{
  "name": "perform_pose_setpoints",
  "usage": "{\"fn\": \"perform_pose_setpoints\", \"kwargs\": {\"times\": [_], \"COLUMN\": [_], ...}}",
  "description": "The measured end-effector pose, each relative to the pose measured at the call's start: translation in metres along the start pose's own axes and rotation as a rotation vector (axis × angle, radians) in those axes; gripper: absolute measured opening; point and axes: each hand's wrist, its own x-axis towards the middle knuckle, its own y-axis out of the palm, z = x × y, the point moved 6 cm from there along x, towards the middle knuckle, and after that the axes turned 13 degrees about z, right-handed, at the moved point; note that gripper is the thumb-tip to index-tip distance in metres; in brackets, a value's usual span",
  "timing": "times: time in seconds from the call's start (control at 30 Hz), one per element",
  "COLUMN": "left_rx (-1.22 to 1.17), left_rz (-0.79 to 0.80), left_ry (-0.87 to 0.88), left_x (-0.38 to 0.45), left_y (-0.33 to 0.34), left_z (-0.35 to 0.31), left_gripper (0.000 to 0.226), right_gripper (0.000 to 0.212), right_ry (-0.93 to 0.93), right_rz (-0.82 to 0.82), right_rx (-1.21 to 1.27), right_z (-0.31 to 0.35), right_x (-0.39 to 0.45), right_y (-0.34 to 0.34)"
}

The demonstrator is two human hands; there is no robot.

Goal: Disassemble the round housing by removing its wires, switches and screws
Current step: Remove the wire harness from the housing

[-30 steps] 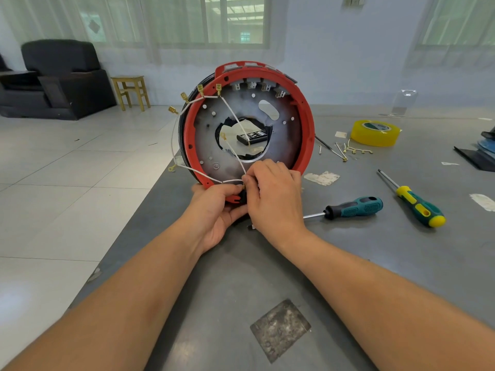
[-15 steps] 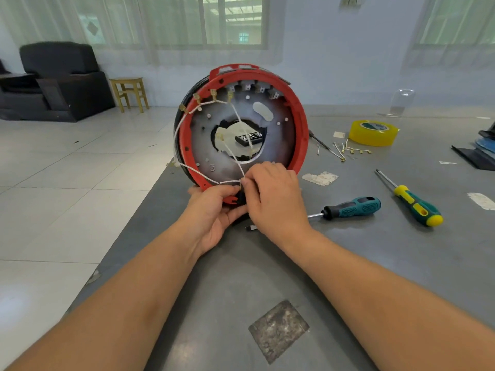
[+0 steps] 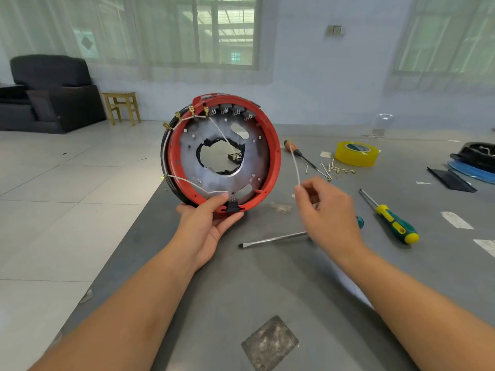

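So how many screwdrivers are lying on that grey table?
3: a green-and-yellow-handled one at right, a teal-handled one partly behind the right hand, a thin dark one by the yellow tape roll.

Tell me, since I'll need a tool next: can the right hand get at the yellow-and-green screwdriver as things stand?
Probably not straight away. The yellow-and-green screwdriver lies uncovered on the table just right of the right hand, but that hand is pinching a loose white wire, which must be set down first.

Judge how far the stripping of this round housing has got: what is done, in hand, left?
Done: loose screws lie on the table. In hand: the right hand pinches one freed white wire while the left hand holds the round housing upright. Left: white wires with brass terminals and a black switch.
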Motion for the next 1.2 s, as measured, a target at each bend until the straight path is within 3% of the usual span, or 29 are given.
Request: {"fn": "perform_pose_setpoints", "kwargs": {"times": [0.17,0.37,0.53,0.8,1.0,1.07,1.2], "left_rx": [-0.031,-0.052,-0.086,-0.104,-0.103,-0.104,-0.094], "left_rz": [-0.01,0.021,0.047,0.071,0.075,0.08,0.085], "left_ry": [0.013,0.003,0.005,-0.005,-0.003,0.001,0.006], "left_x": [0.006,0.016,0.027,0.032,0.03,0.029,0.027], "left_y": [-0.001,0.002,0.001,-0.004,-0.003,-0.002,0.0], "left_z": [0.0,0.0,0.001,0.004,0.003,0.003,0.002], "left_gripper": [0.071,0.071,0.068,0.066,0.068,0.068,0.068], "right_gripper": [0.02,0.024,0.033,0.032,0.025,0.032,0.061], "right_ry": [0.416,0.619,0.634,0.622,0.552,0.479,0.326], "right_rz": [0.175,0.389,0.477,0.414,0.367,0.428,0.718], "right_rx": [0.047,-0.051,-0.305,-0.395,-0.411,-0.449,-0.49], "right_z": [-0.059,-0.103,-0.119,-0.137,-0.147,-0.14,-0.126], "right_x": [0.045,0.101,0.144,0.196,0.185,0.179,0.167], "right_y": [-0.012,0.01,0.039,0.061,0.053,0.056,0.086]}}
